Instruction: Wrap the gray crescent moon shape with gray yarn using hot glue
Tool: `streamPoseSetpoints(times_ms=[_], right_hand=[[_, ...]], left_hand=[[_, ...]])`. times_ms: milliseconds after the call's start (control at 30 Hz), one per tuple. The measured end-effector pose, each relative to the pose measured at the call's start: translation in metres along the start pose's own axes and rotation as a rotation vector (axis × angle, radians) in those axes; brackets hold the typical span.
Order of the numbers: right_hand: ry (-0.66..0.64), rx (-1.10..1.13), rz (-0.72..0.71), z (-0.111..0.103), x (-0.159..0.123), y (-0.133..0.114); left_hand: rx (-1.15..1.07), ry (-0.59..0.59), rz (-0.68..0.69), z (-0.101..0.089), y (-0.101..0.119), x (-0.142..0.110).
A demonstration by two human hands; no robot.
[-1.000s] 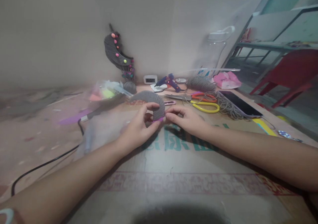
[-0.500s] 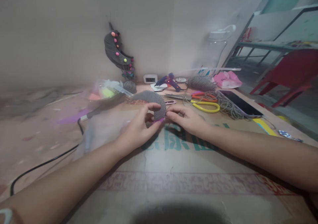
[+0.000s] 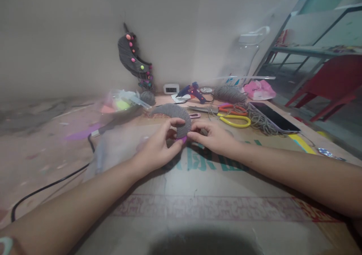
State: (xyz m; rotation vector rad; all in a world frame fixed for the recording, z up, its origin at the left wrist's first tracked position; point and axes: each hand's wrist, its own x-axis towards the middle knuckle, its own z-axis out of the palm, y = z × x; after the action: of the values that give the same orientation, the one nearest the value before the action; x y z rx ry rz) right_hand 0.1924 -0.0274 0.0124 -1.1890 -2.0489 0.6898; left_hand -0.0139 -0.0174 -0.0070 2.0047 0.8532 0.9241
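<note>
My left hand (image 3: 162,143) gripped the grey crescent (image 3: 177,113). My right hand (image 3: 215,137) touched its near right edge; pinching or not, I couldn't tell.

I count two crescents wrapped in grey yarn: one at my fingers (image 3: 175,121), the held crescent (image 3: 173,111), and one on the wall, the hanging crescent (image 3: 130,57), bearing at least five small bright balls (image 3: 132,60). I have two bundles of grey yarn, one small ball (image 3: 147,97) and one big skein (image 3: 229,94), plus one loose tangle (image 3: 263,124). Then I count one each: scissors (image 3: 219,114), glue gun (image 3: 194,92), digital clock (image 3: 171,89), smartphone (image 3: 273,116), lidded bottle (image 3: 242,59), crumpled pink bag (image 3: 259,90), black cable (image 3: 51,182) and red chair (image 3: 328,81).
</note>
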Motion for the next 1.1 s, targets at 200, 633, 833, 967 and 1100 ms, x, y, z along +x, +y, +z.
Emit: streamPoseSetpoints(times_ms=[200,633,833,967,1100], right_hand=[[-0.01,0.031,0.005,0.0,0.001,0.002],[0.011,-0.003,0.034,-0.001,0.001,-0.001],[0.047,-0.007,0.012,0.0,0.001,-0.001],[0.016,0.005,-0.034,0.003,-0.001,0.0],[0.093,-0.003,-0.075,-0.013,0.004,-0.002]], left_hand=[[-0.06,-0.009,-0.013,0.0,-0.001,-0.001],[-0.036,-0.014,-0.04,-0.001,0.002,-0.001],[-0.164,0.189,-0.029,-0.001,-0.003,0.006],[-0.276,0.186,-0.129,-0.003,-0.004,0.013],[-0.328,0.247,-0.176,-0.007,-0.005,0.017]])
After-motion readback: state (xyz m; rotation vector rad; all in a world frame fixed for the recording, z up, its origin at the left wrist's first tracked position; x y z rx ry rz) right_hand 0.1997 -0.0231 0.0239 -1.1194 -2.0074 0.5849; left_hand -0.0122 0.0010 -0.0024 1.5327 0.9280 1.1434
